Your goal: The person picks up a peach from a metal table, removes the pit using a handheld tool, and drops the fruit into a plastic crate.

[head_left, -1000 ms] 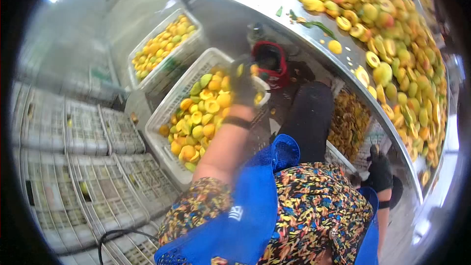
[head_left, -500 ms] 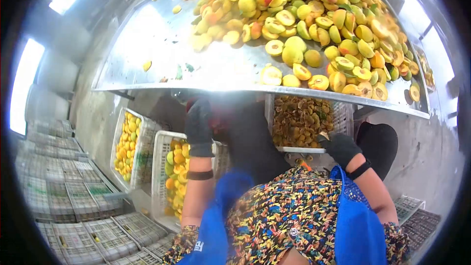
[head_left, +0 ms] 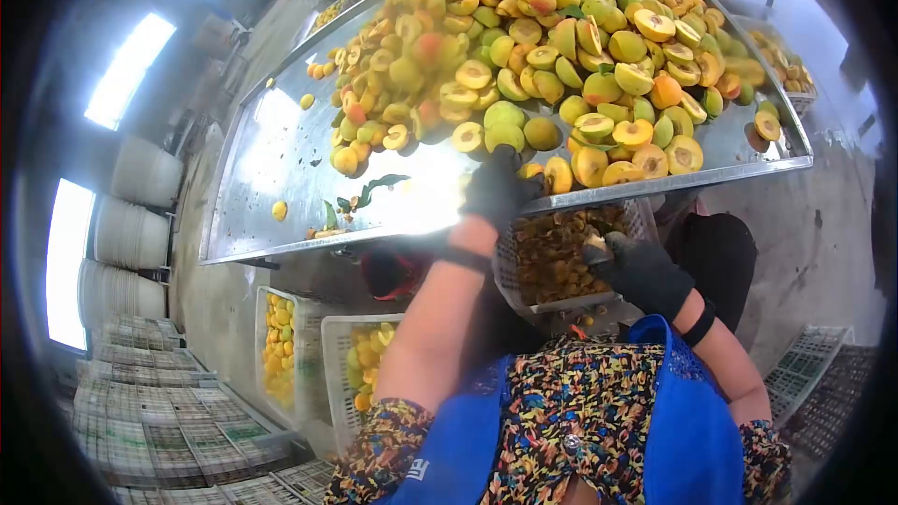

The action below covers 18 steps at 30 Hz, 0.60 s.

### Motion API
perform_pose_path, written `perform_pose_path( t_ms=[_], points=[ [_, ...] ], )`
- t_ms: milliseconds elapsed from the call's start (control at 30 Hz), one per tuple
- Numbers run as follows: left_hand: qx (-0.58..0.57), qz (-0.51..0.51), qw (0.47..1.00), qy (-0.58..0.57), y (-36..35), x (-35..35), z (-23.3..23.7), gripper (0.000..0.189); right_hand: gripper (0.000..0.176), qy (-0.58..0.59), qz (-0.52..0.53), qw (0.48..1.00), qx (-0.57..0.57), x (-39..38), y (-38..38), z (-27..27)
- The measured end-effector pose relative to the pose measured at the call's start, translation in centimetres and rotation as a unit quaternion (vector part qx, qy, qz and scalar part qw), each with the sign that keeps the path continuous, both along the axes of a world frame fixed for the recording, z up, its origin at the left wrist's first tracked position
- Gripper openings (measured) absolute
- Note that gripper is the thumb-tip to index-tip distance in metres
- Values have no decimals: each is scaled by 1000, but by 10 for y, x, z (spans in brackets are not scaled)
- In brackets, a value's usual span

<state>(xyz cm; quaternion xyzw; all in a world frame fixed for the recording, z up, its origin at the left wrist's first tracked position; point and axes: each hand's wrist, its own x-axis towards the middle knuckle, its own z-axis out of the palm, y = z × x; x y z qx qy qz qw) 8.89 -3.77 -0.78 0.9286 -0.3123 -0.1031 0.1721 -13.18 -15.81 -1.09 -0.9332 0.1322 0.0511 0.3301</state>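
Dark-gloved, my left hand (head_left: 496, 189) reaches over the near edge of the metal table (head_left: 426, 189), right by the cut fruit halves (head_left: 558, 174). Its fingertips are dark and blurred, so whether a fruit is under them cannot be made out. My right hand (head_left: 641, 271), in a dark glove too, is closed around a small pale object (head_left: 595, 245) that is too small to name. It is above the right edge of a white crate (head_left: 568, 301) of brownish fruit pieces (head_left: 552, 257) below the table.
A large heap of halved yellow-green fruit (head_left: 599, 47) covers the table's far and right side. Two crates of yellow fruit (head_left: 279, 346) stand on the floor at left. Stacked crates (head_left: 159, 402) lie further left, and another crate (head_left: 809, 365) is at lower right.
My left hand has risen from below the table, beside the crates, to the fruit at the table's edge. My right hand stays near the crate of pieces. The view has turned somewhat.
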Motion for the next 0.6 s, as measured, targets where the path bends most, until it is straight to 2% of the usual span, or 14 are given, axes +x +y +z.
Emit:
perform_pose_path(
  t_ms=[33, 67, 100, 167, 200, 233, 300, 367, 433, 467, 533, 567, 600],
  points=[
    [-158, -6, 986, 47, 7, -5, -4, 41, 37, -72, 9, 997, 7, 0, -1, 0],
    [-312, -12, 945, 93, 18, -11, -12, 37, 35, -143, 18, 989, 15, 1, -1, 0],
    [-457, -17, 879, 137, 29, -16, -16, 33, 33, -212, 29, 977, 23, 1, -1, -1],
    [-569, -34, 778, 263, 46, -41, 1, 31, 28, -225, 32, 964, 137, 7, 5, 8],
    [-545, -32, 825, 144, 46, -59, 6, 31, 27, -212, 40, 963, 159, 11, 10, 13],
    [-568, -13, 802, 186, 46, -67, 5, 34, 27, -200, 47, 962, 181, 14, 15, 18],
    [-613, 29, 744, 263, 45, -82, 2, 39, 29, -151, 60, 975, 151, 20, 23, 27],
    [-710, 56, 541, 447, 42, -92, 8, 41, 30, -84, 62, 980, 172, 21, 27, 40],
    [-707, 28, 585, 396, 44, -98, 13, 42, 34, -54, 68, 979, 182, 21, 28, 42],
    [-643, -6, 724, 250, 48, -103, 13, 42, 35, -55, 75, 978, 185, 20, 28, 40],
    [-572, -34, 809, 128, 49, -107, 15, 40, 36, -53, 77, 975, 201, 18, 28, 40],
    [-595, -30, 787, 162, 47, -109, 16, 39, 37, -49, 74, 973, 214, 18, 27, 41],
    [-640, -24, 732, 232, 43, -112, 22, 39, 36, -42, 66, 971, 228, 16, 27, 50]
  ],
)
